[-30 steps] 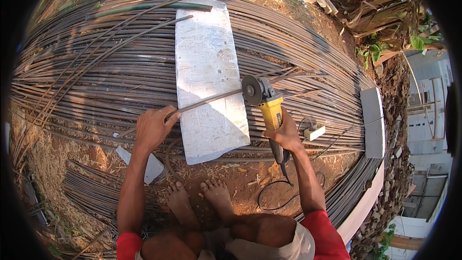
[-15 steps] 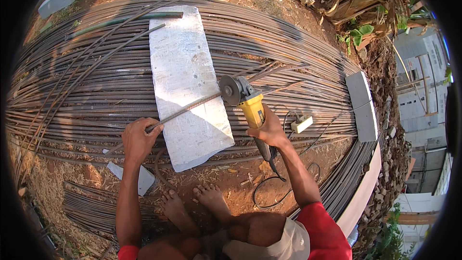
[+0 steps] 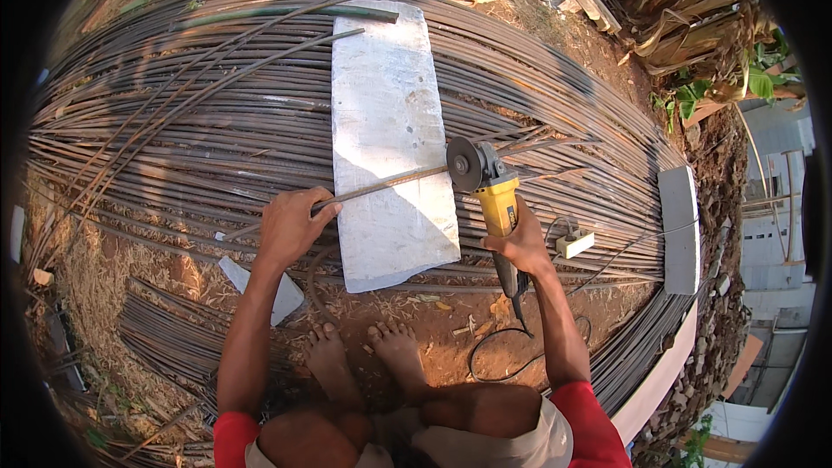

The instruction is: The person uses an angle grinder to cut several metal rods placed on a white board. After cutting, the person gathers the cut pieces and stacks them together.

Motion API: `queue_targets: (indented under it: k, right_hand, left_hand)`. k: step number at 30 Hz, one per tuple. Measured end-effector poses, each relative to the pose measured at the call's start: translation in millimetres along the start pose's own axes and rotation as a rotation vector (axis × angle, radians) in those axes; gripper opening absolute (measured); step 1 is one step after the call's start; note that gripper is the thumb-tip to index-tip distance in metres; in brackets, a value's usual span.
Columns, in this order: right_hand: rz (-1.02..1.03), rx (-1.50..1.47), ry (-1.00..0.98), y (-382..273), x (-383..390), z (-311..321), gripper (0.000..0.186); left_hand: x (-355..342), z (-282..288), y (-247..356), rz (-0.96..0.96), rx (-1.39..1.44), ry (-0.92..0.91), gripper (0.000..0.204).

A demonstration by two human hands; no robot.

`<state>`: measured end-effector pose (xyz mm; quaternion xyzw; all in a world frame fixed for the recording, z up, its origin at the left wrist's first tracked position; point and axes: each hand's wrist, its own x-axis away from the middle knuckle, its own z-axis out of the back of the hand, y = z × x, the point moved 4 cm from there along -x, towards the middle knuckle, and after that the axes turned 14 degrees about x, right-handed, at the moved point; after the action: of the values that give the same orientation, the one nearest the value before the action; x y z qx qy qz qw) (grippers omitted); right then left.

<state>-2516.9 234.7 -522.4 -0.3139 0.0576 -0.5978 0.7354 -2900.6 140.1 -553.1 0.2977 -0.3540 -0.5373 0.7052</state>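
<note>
My left hand (image 3: 293,224) is closed around a steel reinforcing bar (image 3: 390,183), just left of a pale block. That bar lies across the long white block (image 3: 390,113) and runs to the block's right edge. In my right hand (image 3: 523,243) is a yellow angle grinder (image 3: 497,205), gripped by its body with the dark rear end pointing down. Its grey cutting disc (image 3: 466,165) stands upright at the bar's right end; whether it touches or is spinning I cannot tell. A black cord (image 3: 523,322) trails from the grinder's rear.
Many long bars (image 3: 217,121) lie side by side under the block. A green bar (image 3: 347,11) and another loose bar (image 3: 316,45) rest on its far end. A socket strip (image 3: 575,243) lies right of the grinder. A grey block (image 3: 679,230) sits farther right. My bare feet (image 3: 397,351) are close by.
The whole view has shifted, so the scene sits farther right in the picture. My left hand still grips the bar, and the grinder's disc stays at the bar's right end.
</note>
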Motion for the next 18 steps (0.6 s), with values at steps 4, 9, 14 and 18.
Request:
queue_targets:
  k: [4,9,14,18]
  right_hand:
    - [0.005,-0.020,-0.014,-4.1,-3.6,-5.8,0.084]
    - [0.072,-0.094,-0.015,-7.5,-0.9,-11.2,0.085]
    - [0.068,-0.033,-0.058,-16.7,2.4,-18.1,0.086]
    - [0.088,0.009,-0.065,-25.3,4.2,-21.1,0.087]
  left_hand:
    - [2.3,3.2,-1.7,-0.031,0.005,-0.002,0.029]
    - [5.3,6.6,2.2,-0.072,0.044,0.022,0.029]
    - [3.2,4.6,1.6,-0.021,0.099,0.033,0.029]
    - [2.5,2.9,-1.2,-0.055,0.150,0.072,0.028]
